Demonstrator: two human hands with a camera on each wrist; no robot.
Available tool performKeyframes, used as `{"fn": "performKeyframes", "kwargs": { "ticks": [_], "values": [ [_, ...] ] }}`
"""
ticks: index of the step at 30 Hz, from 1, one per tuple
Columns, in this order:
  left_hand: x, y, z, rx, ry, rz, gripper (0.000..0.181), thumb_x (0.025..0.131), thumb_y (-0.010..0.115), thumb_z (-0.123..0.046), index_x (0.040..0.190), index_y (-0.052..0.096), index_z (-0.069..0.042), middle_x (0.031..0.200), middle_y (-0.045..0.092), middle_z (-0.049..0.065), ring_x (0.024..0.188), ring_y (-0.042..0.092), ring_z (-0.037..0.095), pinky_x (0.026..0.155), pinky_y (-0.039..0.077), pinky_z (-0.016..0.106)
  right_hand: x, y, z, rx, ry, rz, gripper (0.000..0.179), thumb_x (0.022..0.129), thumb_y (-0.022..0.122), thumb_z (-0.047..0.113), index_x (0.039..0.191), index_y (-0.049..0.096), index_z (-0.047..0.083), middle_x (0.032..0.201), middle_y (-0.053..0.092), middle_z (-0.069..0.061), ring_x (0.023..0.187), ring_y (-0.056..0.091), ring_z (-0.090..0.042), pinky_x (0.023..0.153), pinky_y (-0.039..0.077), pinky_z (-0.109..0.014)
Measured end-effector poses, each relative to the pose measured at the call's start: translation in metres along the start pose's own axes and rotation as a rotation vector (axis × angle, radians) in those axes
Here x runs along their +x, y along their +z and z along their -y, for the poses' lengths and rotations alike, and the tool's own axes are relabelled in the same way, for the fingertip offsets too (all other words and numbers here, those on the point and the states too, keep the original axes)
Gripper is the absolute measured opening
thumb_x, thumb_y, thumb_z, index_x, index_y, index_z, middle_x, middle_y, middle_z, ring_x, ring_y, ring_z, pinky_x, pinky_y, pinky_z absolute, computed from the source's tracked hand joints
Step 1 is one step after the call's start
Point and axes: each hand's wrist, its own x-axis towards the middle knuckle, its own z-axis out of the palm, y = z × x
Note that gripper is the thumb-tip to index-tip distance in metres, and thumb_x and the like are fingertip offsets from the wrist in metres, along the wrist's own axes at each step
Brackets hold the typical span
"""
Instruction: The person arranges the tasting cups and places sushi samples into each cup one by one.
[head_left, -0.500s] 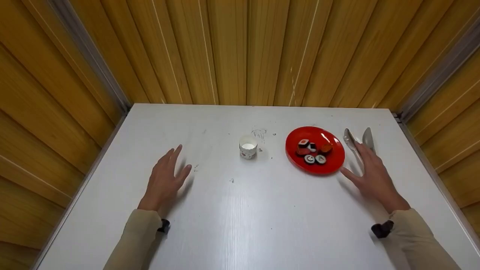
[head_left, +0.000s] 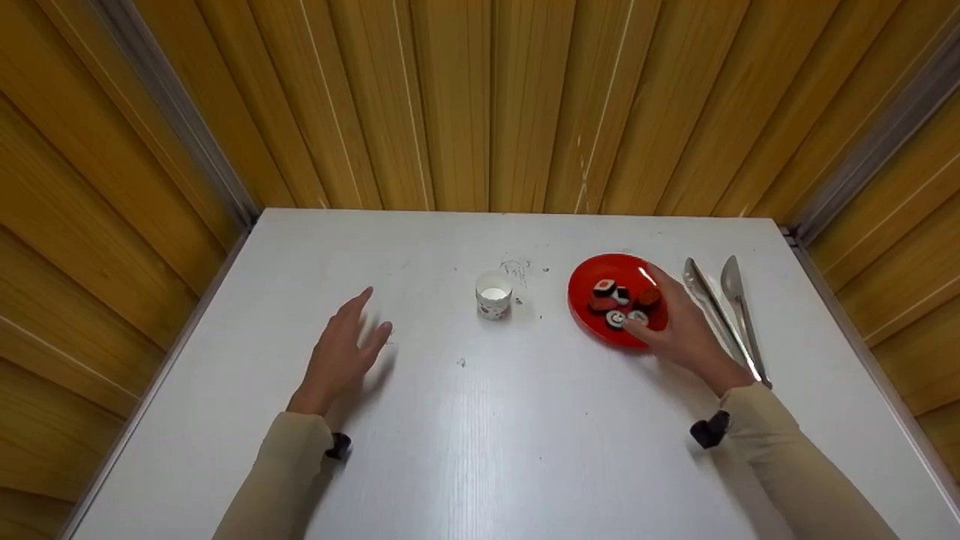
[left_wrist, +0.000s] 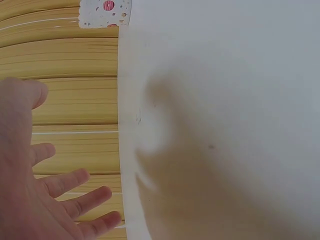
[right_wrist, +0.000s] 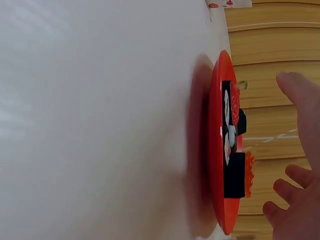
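Note:
My right hand (head_left: 679,330) hovers over the right side of a red plate (head_left: 579,300), thumb and fingers spread apart. Small sushi pieces lie together on that plate, among them a round white-centred roll (head_left: 616,319) and an orange-topped piece (right_wrist: 248,175). Seen from the right wrist, a gap separates the fingers from the food. A red piece with a green tip (right_wrist: 236,102) lies there too. Over the left of the white table (head_left: 450,450), my left hand (head_left: 341,356) is held with its fingers loosely extended, touching nothing.
A small white patterned cup (head_left: 493,306) stands near the table's middle, between the hands. Silver cutlery, including a spoon (head_left: 731,279), lies right of the plate, partly behind my right wrist. Wood-patterned panels (head_left: 450,105) enclose the table's back and sides.
My right hand has moved left, from over the cutlery to over the plate's right side, so more of the cutlery shows. The left hand has shifted slightly right.

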Motion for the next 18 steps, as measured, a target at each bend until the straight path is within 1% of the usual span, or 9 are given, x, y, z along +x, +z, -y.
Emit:
{"fn": "performKeyframes", "kwargs": {
  "ticks": [5,8,13,16,18],
  "values": [
    [0.003,0.003,-0.004,-0.03,-0.012,-0.009,0.077,0.1,0.052,-0.064,0.163,0.03,-0.026,0.165,0.034,0.006,0.148,0.035,0.033,0.114,0.031,0.063,0.013,0.014,0.015,-0.024,0.04,0.074,0.1,0.088,0.083,0.033,0.164,0.02,0.014,0.163,0.03,-0.019,0.146,0.031,-0.044,0.105,0.04,-0.069],
    [0.005,0.005,-0.006,-0.044,-0.007,-0.007,0.077,0.1,0.052,-0.063,0.163,0.03,-0.025,0.164,0.034,0.006,0.148,0.034,0.033,0.115,0.03,0.062,0.019,0.021,0.023,-0.017,0.049,0.107,0.101,0.088,0.083,0.034,0.164,0.019,0.014,0.164,0.029,-0.017,0.147,0.029,-0.042,0.103,0.041,-0.068],
    [0.008,0.008,-0.009,-0.075,0.009,-0.009,0.075,0.101,0.054,-0.059,0.162,0.032,-0.023,0.163,0.036,0.007,0.149,0.035,0.032,0.117,0.03,0.059,0.03,0.035,0.037,-0.009,0.028,0.125,0.1,0.087,0.084,0.03,0.163,0.022,0.013,0.164,0.031,-0.014,0.147,0.032,-0.04,0.101,0.046,-0.064],
    [0.009,0.01,-0.01,-0.09,0.018,-0.017,0.072,0.102,0.055,-0.056,0.162,0.033,-0.021,0.162,0.039,0.009,0.145,0.039,0.034,0.115,0.033,0.058,0.037,0.045,0.045,0.0,0.017,0.135,0.1,0.085,0.086,0.029,0.163,0.024,0.015,0.163,0.034,-0.012,0.146,0.033,-0.039,0.097,0.05,-0.062],
    [0.01,0.012,-0.011,-0.101,0.022,-0.025,0.071,0.103,0.056,-0.052,0.161,0.034,-0.02,0.16,0.041,0.011,0.142,0.043,0.036,0.113,0.036,0.059,0.042,0.051,0.05,0.014,0.026,0.151,0.101,0.084,0.087,0.029,0.163,0.023,0.018,0.161,0.037,-0.011,0.147,0.033,-0.038,0.097,0.05,-0.062]
  ]
}}
